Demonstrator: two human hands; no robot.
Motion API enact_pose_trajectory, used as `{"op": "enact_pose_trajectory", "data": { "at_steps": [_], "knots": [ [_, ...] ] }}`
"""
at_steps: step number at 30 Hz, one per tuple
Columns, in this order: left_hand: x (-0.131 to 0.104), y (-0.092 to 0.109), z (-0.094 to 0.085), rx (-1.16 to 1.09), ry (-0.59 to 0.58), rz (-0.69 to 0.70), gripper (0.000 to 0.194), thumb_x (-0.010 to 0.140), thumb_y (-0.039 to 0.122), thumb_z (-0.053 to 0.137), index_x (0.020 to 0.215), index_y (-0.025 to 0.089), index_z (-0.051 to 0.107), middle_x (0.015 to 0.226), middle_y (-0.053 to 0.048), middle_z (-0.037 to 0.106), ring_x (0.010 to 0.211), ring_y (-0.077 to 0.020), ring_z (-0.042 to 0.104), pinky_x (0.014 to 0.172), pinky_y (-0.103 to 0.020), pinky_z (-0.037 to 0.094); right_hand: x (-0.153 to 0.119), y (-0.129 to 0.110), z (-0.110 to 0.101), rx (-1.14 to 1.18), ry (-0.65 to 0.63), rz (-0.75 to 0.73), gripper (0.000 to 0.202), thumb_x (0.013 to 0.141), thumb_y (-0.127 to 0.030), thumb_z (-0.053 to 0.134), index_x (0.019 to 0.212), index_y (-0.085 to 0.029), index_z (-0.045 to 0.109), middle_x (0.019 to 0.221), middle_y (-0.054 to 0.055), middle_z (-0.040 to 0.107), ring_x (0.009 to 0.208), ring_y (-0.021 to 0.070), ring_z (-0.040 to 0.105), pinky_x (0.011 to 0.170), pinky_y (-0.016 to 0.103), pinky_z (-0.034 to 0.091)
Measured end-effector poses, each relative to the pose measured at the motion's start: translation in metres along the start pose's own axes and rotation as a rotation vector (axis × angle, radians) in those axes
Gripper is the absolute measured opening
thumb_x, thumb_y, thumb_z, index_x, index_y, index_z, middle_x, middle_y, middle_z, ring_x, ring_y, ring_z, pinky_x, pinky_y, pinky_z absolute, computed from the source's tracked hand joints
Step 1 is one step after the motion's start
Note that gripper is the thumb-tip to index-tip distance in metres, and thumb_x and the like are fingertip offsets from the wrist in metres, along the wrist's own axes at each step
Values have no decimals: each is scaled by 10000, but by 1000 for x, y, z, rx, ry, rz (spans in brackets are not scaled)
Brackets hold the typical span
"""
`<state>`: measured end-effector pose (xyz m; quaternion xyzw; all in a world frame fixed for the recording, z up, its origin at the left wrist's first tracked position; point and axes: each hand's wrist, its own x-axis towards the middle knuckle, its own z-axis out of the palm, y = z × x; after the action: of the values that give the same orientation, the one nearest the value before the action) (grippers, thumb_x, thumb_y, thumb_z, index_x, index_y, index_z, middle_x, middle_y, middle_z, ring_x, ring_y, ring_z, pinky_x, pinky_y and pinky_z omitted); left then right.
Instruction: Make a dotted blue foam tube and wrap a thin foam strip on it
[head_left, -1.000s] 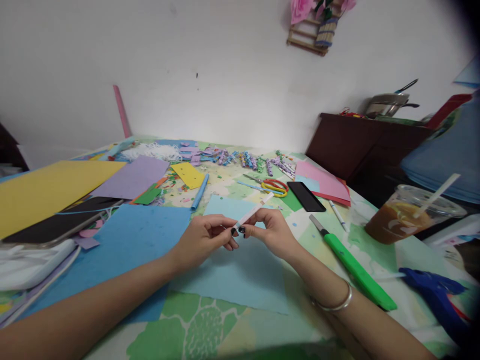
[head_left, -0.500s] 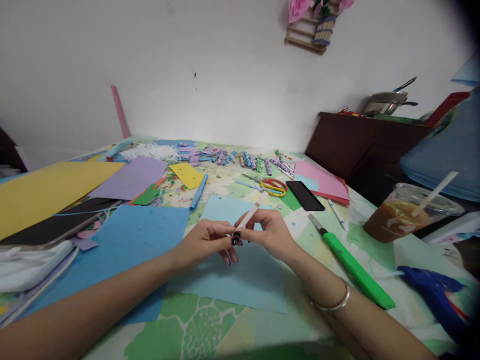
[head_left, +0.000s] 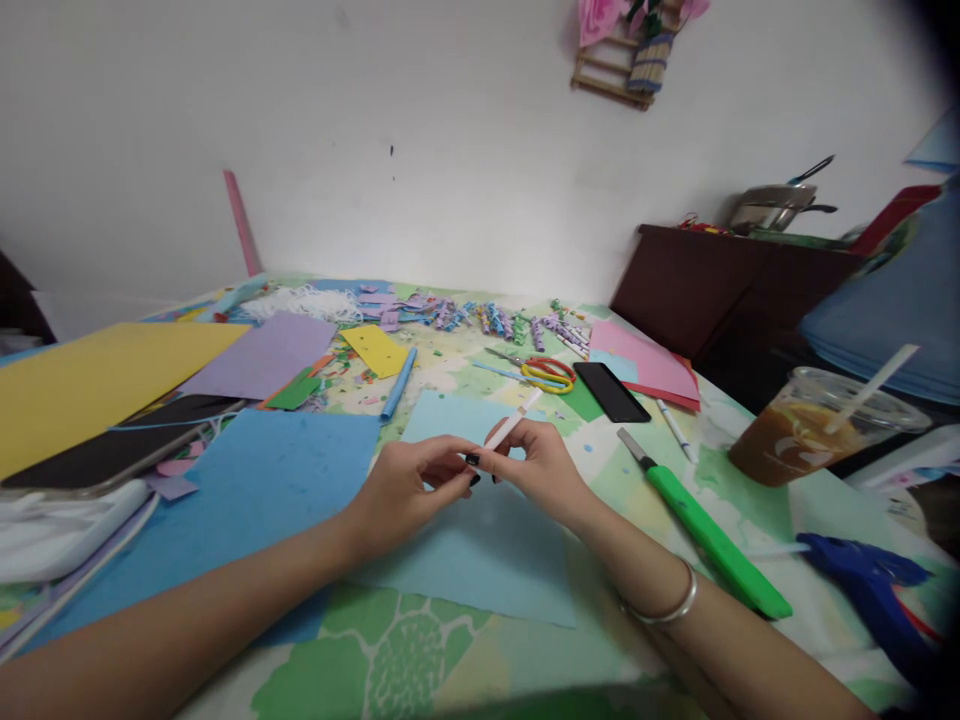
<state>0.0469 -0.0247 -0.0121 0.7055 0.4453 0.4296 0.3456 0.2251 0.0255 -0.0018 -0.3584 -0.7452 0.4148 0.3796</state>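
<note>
Both of my hands meet above a light blue sheet of paper (head_left: pixel 495 560). A slim white pen-like stick (head_left: pixel 514 420), with a tan band near its top, slants up to the right from my right hand (head_left: pixel 536 465), which pinches its lower part between thumb and fingers. My left hand (head_left: pixel 416 485) has its thumb and index finger curled in a pinch at the right thumb tip, by the stick's hidden lower end. What lies between those left fingertips is hidden.
Right of my hands lie a green-handled knife (head_left: pixel 712 540), a black phone (head_left: pixel 611 392), scissors (head_left: pixel 547 374) and a blue glue gun (head_left: pixel 862 575). A drink cup (head_left: pixel 802 430) stands behind. Blue paper (head_left: pixel 277 490) and a blue paper roll (head_left: pixel 399 384) are left; curled paper pieces (head_left: pixel 491 320) lie at the back.
The stick has shifted slightly up and right and stands a little steeper. My left fingers have drawn in, and their lower fingers no longer hang spread below.
</note>
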Motion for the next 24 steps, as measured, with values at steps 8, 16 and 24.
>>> {"op": "enact_pose_trajectory", "data": {
  "at_steps": [8,16,24],
  "knots": [
    [3,1,-4,-186,-25,-111,253,809,255,606,1011,110,651,767,-61,742,624,-152,711,611,-229,586,1,-2,-5,137,-89,20,146,674,-293,746,706,-162,692,672,35,704,658,159,644,658,283,492],
    [4,3,-6,-424,-202,-221,291,747,295,713,962,112,642,724,-68,734,626,-176,716,588,-239,580,0,-3,-6,66,2,-31,219,633,-286,789,789,-171,687,776,24,682,642,133,596,661,286,467],
    [5,1,-2,-462,-313,-253,178,718,240,737,856,132,707,752,-42,707,705,-169,702,657,-253,567,-4,-6,-1,86,-25,-133,142,663,-176,754,800,-210,739,860,28,680,866,182,621,825,335,460]
  ]
}}
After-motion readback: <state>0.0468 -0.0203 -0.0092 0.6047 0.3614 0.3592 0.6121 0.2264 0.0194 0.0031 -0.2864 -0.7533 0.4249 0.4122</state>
